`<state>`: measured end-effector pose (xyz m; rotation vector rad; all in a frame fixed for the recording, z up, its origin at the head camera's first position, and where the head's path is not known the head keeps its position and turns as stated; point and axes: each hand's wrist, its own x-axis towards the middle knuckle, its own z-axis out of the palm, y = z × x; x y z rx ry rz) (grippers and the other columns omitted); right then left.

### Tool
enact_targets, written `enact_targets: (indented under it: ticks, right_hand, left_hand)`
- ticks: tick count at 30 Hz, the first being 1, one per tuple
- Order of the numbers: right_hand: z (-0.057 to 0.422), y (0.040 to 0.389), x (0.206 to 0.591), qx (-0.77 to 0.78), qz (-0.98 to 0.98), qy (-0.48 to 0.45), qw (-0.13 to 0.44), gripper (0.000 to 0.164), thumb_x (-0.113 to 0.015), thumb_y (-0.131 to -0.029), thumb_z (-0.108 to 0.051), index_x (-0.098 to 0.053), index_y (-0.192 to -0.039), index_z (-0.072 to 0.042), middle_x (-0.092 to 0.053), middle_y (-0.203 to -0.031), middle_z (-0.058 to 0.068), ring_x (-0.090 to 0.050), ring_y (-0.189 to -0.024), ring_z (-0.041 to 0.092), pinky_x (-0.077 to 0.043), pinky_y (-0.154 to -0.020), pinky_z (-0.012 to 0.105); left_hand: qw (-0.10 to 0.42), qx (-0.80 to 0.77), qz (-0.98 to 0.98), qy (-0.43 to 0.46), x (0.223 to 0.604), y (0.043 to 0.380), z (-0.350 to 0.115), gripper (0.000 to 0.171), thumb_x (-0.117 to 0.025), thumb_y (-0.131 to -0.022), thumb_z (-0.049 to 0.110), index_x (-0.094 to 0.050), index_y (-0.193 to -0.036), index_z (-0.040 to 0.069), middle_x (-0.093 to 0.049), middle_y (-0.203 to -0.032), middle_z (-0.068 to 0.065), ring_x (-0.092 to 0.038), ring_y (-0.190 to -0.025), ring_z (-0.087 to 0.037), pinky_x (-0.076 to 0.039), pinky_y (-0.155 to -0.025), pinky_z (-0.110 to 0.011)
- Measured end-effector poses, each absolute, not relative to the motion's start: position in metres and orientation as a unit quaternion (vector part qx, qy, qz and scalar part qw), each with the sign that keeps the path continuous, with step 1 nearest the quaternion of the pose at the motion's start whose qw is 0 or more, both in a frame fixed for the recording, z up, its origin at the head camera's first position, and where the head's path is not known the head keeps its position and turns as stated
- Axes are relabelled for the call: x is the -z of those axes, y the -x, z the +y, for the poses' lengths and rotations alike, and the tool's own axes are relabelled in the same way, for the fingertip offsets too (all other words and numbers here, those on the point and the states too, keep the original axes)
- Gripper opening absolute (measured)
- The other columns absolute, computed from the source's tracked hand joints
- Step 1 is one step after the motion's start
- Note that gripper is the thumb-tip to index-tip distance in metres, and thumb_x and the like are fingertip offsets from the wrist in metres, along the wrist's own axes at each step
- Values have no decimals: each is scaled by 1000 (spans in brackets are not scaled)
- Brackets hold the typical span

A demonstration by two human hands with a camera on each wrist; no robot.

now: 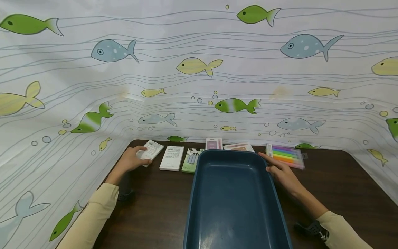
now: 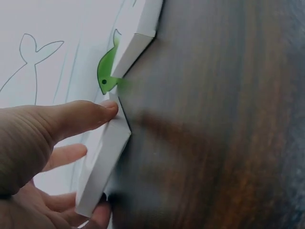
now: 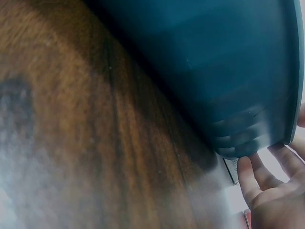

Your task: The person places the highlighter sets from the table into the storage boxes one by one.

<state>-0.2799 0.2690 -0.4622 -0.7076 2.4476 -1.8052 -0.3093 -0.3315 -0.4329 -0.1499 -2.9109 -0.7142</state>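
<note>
A flat white box [image 1: 152, 149] with dark printing lies at the back left, raised at an angle. My left hand [image 1: 132, 159] pinches it; in the left wrist view the thumb presses the near edge of the box [image 2: 106, 157] and fingertips curl round its lower end. At the far right corner of a deep blue tray [image 1: 231, 204], my right hand [image 1: 281, 174] rests with fingers extended along the rim. The right wrist view shows those fingertips [image 3: 244, 164] against the tray's outer wall [image 3: 214, 71]. The tray's inside is bare.
Another white box [image 1: 171, 158] and a green pack [image 1: 192, 159] lie between the left hand and the tray. Two pinkish packs [image 1: 214, 143] sit behind the tray, partly hidden. A rainbow-coloured pack [image 1: 286, 156] lies right of it. Behind the dark table [image 1: 149, 211] hangs a fish-print curtain [image 1: 174, 34].
</note>
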Motion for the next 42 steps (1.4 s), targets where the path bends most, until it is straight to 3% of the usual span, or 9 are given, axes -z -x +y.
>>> enact_targets:
  ticks: [7, 20, 23, 27, 30, 42]
  right_hand:
    - [268, 279, 462, 576, 786, 225, 10, 53, -46, -106, -5, -43, -157, -15, -29, -63, -1, -26, -52, 22, -34, -51, 35]
    - [270, 280, 465, 582, 782, 224, 9, 53, -46, -106, -5, -43, -157, -15, -30, -66, 0, -26, -51, 22, -34, -50, 35]
    - [269, 281, 465, 583, 780, 225, 10, 53, -46, -106, -4, -42, -158, -13, -28, -63, -1, -25, -50, 22, -33, -48, 36]
    - [268, 281, 464, 586, 778, 227, 10, 53, -46, -105, -3, -42, -157, -13, -29, -62, -1, -26, -50, 23, -33, -48, 35]
    - [268, 280, 462, 587, 777, 225, 9, 53, -46, -105, -4, -43, -157, -14, -30, -62, -1, -27, -50, 23, -34, -48, 35]
    - [268, 280, 461, 591, 771, 236, 16, 52, -45, -106, -4, -40, -158, -11, -30, -63, 1, -26, -50, 24, -32, -47, 36]
  left_hand:
    - [31, 277, -960, 38, 429, 307, -334, 73, -86, -83, 34, -57, -136, -7, -48, -140, -37, -47, -125, -54, -40, -100, -64]
    - [-40, 391, -920, -11, 423, 306, -334, 61, -77, -91, 17, -53, -143, -2, -35, -148, -41, -40, -132, -55, -40, -101, -65]
    - [-54, 416, -908, -19, 425, 307, -336, 61, -76, -92, 13, -51, -146, -1, -36, -150, -38, -49, -126, -52, -44, -99, -62]
    - [-62, 468, -881, -24, 424, 307, -337, 60, -70, -92, 3, -49, -147, -3, -39, -150, -34, -61, -109, -39, -54, -91, -49]
    - [-64, 504, -861, -19, 421, 307, -335, 58, -64, -92, -4, -47, -147, -7, -41, -146, -34, -61, -99, -30, -58, -84, -41]
    - [-87, 568, -818, -22, 419, 308, -339, 60, -58, -93, -4, -43, -151, -4, -43, -136, -26, -59, -90, -22, -55, -88, -45]
